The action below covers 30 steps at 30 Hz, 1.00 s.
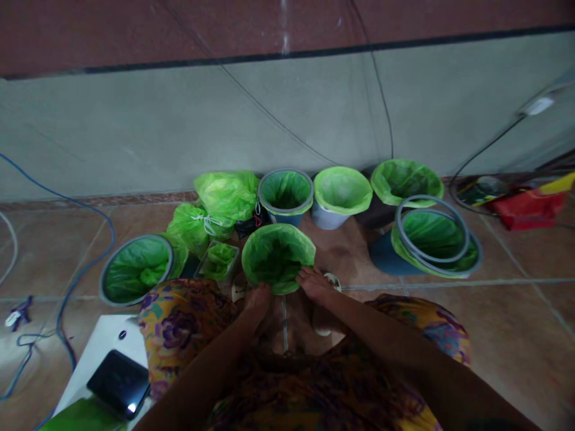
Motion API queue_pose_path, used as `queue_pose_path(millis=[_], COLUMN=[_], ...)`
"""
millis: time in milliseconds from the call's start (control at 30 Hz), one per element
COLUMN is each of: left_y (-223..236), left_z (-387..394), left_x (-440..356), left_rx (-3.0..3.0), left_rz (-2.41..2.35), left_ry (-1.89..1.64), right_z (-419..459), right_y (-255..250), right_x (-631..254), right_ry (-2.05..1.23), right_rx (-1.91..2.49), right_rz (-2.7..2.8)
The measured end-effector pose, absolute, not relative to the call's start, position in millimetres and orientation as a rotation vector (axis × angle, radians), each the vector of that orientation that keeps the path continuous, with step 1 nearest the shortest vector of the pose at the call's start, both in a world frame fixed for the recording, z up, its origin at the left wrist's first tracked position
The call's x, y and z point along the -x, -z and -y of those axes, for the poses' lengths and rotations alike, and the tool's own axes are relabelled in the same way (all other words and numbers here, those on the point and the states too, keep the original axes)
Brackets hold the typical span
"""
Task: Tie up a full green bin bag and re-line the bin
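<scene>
A bin lined with a green bin liner (278, 251) stands on the floor between my feet, its mouth facing up. The liner is folded out over the rim and hides most of the bin. At the near left of the rim, my left hand (259, 297) grips the liner's edge, with some of its fingers hidden. My right hand (315, 285) is closed over the near right edge, its fingertips on the liner. Just behind stands a blue bin (286, 218) with a grey ring around its lined mouth.
Along the wall are a white lined bin (330, 216), another lined bin (406, 179) and filled green bags (229, 194). A lined bin with loose grey rings (442, 258) lies tilted at right. At left are a lined bin (102, 281), a phone (119, 383) and a blue cable (83, 275).
</scene>
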<state>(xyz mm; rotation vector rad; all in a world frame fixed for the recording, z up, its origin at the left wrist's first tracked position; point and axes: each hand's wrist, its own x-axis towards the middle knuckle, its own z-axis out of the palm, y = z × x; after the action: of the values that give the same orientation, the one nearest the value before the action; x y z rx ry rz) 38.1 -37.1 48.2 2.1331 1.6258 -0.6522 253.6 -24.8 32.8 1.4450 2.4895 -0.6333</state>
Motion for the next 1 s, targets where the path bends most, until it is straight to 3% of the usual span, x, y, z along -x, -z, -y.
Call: queue_pose_path(millis=[433, 767, 1000], left_y=[-78, -82, -71], left_z=[-19, 29, 26], left_x=[-10, -63, -56], left_rx=[-2.137, -2.300, -2.346], left_rz=[-1.759, -1.505, -1.525], left_ry=[0.727, 0.554, 0.611], right_z=[14, 12, -26], right_y=[-79, -53, -112], right_x=[-261, -250, -311], right_ry=[0.760, 0.982, 0.710], right_rx=[-1.909, -1.902, -2.254], right_rz=[-2.290, -2.393, -2.158])
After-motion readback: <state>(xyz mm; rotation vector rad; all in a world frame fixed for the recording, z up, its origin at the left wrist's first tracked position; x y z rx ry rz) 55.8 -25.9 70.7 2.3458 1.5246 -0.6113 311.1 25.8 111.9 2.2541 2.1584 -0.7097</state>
